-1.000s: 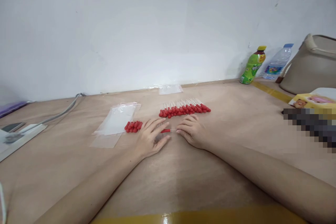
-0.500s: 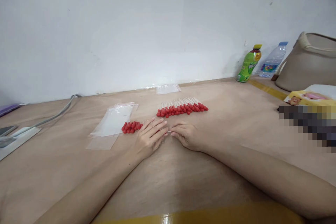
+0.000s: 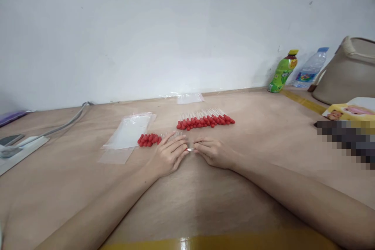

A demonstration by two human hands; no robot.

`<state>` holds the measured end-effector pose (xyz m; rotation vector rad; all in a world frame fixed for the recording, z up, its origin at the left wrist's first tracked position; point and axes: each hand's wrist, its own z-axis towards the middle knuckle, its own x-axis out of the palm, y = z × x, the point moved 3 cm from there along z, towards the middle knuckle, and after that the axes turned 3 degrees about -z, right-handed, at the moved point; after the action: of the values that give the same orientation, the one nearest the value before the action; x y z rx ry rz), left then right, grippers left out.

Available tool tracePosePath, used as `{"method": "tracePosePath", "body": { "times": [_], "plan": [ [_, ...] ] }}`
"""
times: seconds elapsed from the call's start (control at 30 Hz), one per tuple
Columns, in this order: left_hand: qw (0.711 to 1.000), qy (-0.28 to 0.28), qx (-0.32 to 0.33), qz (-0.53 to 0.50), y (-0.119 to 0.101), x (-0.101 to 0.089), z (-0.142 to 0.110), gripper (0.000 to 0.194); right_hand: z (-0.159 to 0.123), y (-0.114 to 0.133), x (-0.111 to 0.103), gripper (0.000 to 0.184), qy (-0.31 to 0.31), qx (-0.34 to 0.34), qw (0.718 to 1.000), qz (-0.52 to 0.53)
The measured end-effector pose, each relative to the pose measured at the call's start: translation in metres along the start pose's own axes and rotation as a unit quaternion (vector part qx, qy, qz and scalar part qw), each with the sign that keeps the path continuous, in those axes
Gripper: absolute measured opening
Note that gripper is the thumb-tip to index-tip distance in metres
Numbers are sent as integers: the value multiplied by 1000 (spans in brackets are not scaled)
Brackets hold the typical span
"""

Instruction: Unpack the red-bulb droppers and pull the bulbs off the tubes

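Note:
A glass dropper (image 3: 190, 149) with a clear tube and a bit of red bulb showing spans the small gap between my hands. The fingertips of my left hand (image 3: 171, 152) close on its red end, while my right hand (image 3: 212, 152) pinches the clear end. Both hands rest low over the table. Just behind my left hand lies a small pile of red-bulbed droppers (image 3: 149, 140), partly covered by the fingers. Farther back, a longer row of red-bulbed droppers (image 3: 205, 122) has its thin pale tips pointing toward the wall.
Clear plastic zip bags (image 3: 129, 132) are stacked at the left, with another bag (image 3: 190, 98) by the wall. A grey cable (image 3: 67, 123) and a phone (image 3: 11, 140) lie far left. At the right stand a green bottle (image 3: 283, 72), a water bottle (image 3: 310, 68) and a beige bag (image 3: 345, 74).
The view has shifted slightly. My hands are a little farther apart, so more of the dropper shows between them. The piles look the same.

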<state>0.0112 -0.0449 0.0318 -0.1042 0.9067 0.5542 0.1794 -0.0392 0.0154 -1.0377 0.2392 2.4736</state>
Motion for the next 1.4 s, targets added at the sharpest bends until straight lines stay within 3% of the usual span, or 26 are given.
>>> {"method": "tracePosePath", "body": {
  "times": [0.33, 0.43, 0.57, 0.73, 0.87, 1.0, 1.23, 1.4],
  "plan": [
    [1000, 18, 15, -5, -3, -4, -3, 14, -6, 2, -9, 21, -16, -57, 997, -41],
    [1000, 0, 6, -5, 1, -8, -9, 14, -13, -5, -13, 19, -27, -42, 998, -34],
    [994, -55, -89, 9, 19, -19, -17, 12, -20, -21, -21, 15, -52, 59, 996, -31],
    [966, -73, -249, 6, 52, -36, -14, 20, -16, -22, -16, 17, -23, 155, 986, -63],
    [918, -9, -395, 23, 87, -52, -15, 25, -12, -14, -5, 26, 10, 192, 980, -46],
    [884, 68, -461, -43, 110, -64, -21, 32, -6, -10, 2, 18, 26, 200, 978, -45],
    [862, 181, -453, -136, 112, -61, -26, 35, 14, 8, 12, 14, 72, 176, 982, -24],
    [853, 224, -444, -160, 107, -53, -27, 31, 17, 12, 12, 38, 117, 182, 976, 4]
  ]
}}
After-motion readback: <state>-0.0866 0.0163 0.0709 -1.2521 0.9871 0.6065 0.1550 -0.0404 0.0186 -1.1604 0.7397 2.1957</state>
